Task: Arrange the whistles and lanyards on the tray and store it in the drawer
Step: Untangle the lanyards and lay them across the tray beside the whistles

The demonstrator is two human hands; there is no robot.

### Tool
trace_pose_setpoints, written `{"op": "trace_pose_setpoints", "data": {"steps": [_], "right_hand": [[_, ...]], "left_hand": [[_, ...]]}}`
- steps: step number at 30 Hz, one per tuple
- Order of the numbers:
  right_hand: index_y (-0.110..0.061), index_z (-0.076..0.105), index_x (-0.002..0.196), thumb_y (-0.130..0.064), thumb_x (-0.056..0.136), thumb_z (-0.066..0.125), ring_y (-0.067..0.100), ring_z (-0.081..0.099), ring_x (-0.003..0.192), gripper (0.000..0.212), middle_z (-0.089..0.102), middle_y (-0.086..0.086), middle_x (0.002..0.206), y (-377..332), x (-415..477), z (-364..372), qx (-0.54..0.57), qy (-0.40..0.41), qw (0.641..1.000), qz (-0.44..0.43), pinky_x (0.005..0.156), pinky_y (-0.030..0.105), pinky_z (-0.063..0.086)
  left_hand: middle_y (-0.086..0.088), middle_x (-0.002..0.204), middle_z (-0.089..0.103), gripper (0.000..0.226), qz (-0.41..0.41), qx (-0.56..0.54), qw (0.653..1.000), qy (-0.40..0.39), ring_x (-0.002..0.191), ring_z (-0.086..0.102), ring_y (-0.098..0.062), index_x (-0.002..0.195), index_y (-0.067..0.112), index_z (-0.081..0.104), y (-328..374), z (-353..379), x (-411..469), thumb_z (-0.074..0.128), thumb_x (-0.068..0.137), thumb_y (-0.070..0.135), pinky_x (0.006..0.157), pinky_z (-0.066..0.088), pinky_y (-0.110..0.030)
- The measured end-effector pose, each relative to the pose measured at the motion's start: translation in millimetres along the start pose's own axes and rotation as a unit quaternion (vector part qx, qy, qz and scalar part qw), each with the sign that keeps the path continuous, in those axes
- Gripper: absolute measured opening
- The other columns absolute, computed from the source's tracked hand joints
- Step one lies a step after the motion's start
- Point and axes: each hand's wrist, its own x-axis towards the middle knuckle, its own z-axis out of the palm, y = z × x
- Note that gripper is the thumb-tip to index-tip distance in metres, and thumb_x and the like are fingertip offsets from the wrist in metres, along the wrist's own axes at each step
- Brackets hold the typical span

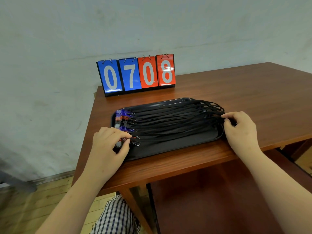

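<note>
Head view: my left hand (108,144) pinches the nearest coloured plastic whistle (119,144) at the left end of the shallow black plastic tray (168,148). My right hand (239,129) pinches the loop ends of the black cord lanyards (168,122), which overhang the right rim. I'd draw them straight and tuck the loops inside before moving to the open brown wooden drawer (211,200).

Tray (168,150) lies on counter (236,88), flip scoreboard (136,75) behind it. Whistles (124,121) line tray's left end; lanyards (177,120) run rightward over its right rim.
</note>
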Motion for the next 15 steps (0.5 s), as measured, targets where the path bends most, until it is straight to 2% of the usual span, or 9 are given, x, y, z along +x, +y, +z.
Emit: {"op": "trace_pose_setpoints", "data": {"steps": [3,6,9,15], "right_hand": [[-0.018,0.070,0.101,-0.010,0.095,0.052,0.022,0.058,0.093,0.021,0.060,-0.001,0.100,4.6,3.2,1.9,-0.026,-0.003,0.999,-0.021,0.081,0.038,0.049],[-0.020,0.072,0.099,-0.012,0.095,0.054,0.025,0.055,0.098,0.020,0.059,-0.002,0.100,8.4,4.5,3.4,-0.033,0.002,0.999,-0.031,0.088,0.050,0.049],[-0.020,0.074,0.099,-0.012,0.094,0.056,0.026,0.052,0.102,0.020,0.059,-0.001,0.100,8.6,3.8,4.0,-0.026,0.015,0.999,-0.034,0.090,0.052,0.047],[-0.019,0.074,0.100,-0.013,0.093,0.059,0.027,0.051,0.101,0.018,0.058,0.001,0.101,10.0,3.5,4.6,-0.025,0.025,0.999,-0.039,0.090,0.054,0.047]], "left_hand": [[0.005,0.097,0.070,0.019,-0.006,0.004,1.000,-0.007,0.100,0.059,-0.020,0.097,0.021,0.074,-1.8,0.8,0.4,0.060,0.085,0.028,0.084,0.044,-0.042],[0.004,0.097,0.070,0.019,-0.006,0.012,1.000,-0.004,0.099,0.059,-0.020,0.096,0.021,0.074,-2.7,1.8,0.8,0.059,0.085,0.027,0.083,0.043,-0.040],[0.003,0.095,0.070,0.019,-0.011,0.015,1.000,0.007,0.098,0.057,-0.020,0.096,0.019,0.074,-1.8,1.9,0.8,0.059,0.085,0.025,0.081,0.039,-0.037],[0.002,0.096,0.070,0.020,-0.012,0.013,1.000,0.003,0.099,0.058,-0.021,0.096,0.019,0.074,-2.1,1.9,1.3,0.059,0.084,0.025,0.081,0.043,-0.042]]}}
